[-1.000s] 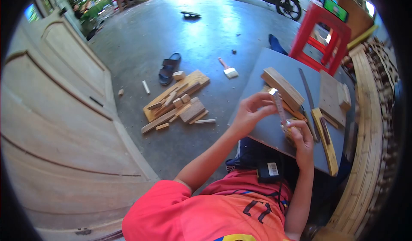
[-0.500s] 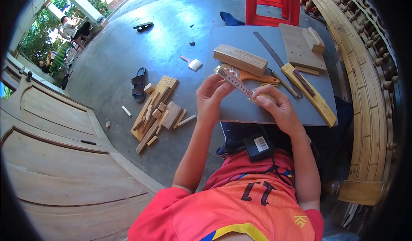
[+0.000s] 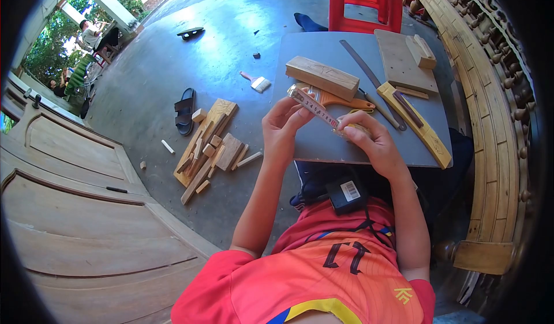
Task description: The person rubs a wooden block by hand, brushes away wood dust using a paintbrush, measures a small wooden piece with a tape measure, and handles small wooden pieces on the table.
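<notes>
A short length of tape measure point(image 3: 316, 109) is drawn out between my two hands, its numbers facing up. My left hand point(image 3: 281, 123) pinches the blade near its metal end. In the fingers of my right hand point(image 3: 370, 138) is the other end with the case, mostly hidden by the fingers. Just beyond lies a wooden block point(image 3: 323, 77) on the grey board table point(image 3: 323, 148). It rests across an orange-handled tool point(image 3: 330, 100), which is partly covered. To the right are a long metal blade point(image 3: 362, 61) and a yellow wooden piece with a dark slot point(image 3: 416, 125).
A flat board point(image 3: 404, 64) with a small wood block on it lies at the table's far right. Wood offcuts point(image 3: 213, 145), a sandal point(image 3: 184, 111) and a paintbrush point(image 3: 257, 83) are on the floor. A red stool point(image 3: 360, 24) stands behind, a wooden bench point(image 3: 490, 151) on the right.
Both hands hold nearly the same pose, the tape still stretched between them. The whole view has shifted very slightly.
</notes>
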Demonstrator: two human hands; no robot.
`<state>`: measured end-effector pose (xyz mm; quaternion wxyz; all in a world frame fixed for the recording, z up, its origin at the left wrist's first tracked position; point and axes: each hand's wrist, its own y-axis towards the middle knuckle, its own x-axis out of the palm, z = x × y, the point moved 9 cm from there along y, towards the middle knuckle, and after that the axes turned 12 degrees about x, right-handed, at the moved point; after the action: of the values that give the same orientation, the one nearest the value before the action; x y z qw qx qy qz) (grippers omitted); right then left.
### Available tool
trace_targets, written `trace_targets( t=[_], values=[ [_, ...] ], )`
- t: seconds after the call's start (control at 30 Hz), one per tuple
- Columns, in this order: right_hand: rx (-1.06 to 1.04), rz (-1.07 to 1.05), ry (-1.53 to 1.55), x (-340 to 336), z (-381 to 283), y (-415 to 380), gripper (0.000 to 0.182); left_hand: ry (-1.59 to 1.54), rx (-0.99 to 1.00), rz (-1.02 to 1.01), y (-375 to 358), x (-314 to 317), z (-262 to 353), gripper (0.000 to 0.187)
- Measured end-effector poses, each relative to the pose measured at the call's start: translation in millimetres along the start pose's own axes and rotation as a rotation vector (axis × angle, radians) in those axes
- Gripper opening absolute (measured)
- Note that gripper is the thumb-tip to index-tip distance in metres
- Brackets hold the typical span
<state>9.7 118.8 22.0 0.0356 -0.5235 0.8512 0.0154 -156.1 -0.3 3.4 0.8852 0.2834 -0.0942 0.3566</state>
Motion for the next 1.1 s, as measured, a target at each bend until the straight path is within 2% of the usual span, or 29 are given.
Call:
trace_targets(
  t=[1.1],
  values=[
    [0.008, -0.024, 0.008, 2.1, 1.2, 1.2, 0.024, -0.017, 0.024, -0.006, 1.6, 1.2, 0.7, 0.039]
  ],
)
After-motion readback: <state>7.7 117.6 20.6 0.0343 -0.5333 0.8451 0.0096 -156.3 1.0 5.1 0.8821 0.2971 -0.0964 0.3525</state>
